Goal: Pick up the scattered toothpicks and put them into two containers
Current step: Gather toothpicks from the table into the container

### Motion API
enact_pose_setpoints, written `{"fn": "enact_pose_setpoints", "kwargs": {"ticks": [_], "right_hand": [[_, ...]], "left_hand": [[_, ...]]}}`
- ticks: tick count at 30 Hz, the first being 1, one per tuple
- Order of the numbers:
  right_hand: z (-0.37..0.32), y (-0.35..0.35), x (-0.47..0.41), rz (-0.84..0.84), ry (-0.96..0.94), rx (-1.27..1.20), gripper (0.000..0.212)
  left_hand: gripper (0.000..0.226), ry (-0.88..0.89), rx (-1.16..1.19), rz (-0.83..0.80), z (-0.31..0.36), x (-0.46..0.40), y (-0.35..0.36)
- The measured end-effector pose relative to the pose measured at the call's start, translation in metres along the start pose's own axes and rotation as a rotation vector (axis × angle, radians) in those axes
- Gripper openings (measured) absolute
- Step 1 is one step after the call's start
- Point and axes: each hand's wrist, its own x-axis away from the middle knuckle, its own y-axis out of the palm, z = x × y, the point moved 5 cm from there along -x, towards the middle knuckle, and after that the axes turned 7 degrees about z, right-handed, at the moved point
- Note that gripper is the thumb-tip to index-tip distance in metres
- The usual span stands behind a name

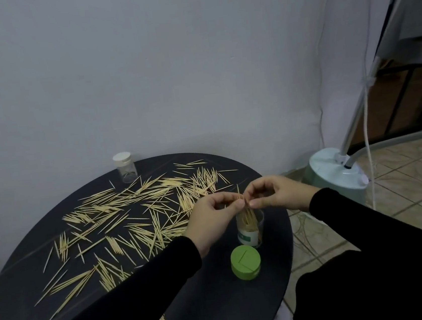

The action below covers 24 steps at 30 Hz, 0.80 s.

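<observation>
Many pale wooden toothpicks (137,215) lie scattered over the dark round table (28,299). A clear open container (250,230) with a green-and-white label stands near the table's right edge, partly filled with upright toothpicks. My left hand (212,218) and my right hand (279,195) meet just above its mouth. Both pinch a small bunch of toothpicks (240,200) that points down into it. Its green lid (245,262) lies flat on the table in front of it. A second clear container with a white lid (125,167) stands at the table's far edge.
A grey wall rises right behind the table. On the tiled floor to the right stands a pale green appliance base (337,171) with a slanted metal pole and a hanging white cord (368,142). My dark-clothed leg (376,285) is at lower right.
</observation>
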Motion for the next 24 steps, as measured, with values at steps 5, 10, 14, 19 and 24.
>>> {"fn": "enact_pose_setpoints", "kwargs": {"ticks": [5,10,14,19,24], "right_hand": [[-0.001,-0.004,0.004,0.002,0.008,0.050,0.024],[0.007,0.002,0.002,-0.091,0.099,0.256,0.066],[0.002,0.002,0.000,-0.058,0.095,0.330,0.056],[0.000,0.002,-0.007,0.032,0.070,0.371,0.048],[0.004,-0.001,-0.019,0.099,0.081,0.416,0.046]], "left_hand": [[0.019,0.027,-0.094,-0.029,0.001,-0.004,-0.008],[0.020,0.198,-0.600,0.116,-0.009,-0.017,-0.024],[0.036,0.404,-1.115,-0.049,-0.027,-0.017,-0.017],[0.037,0.520,-1.248,-0.099,-0.030,-0.020,-0.012],[0.033,0.478,-1.256,-0.011,-0.031,-0.029,-0.013]]}}
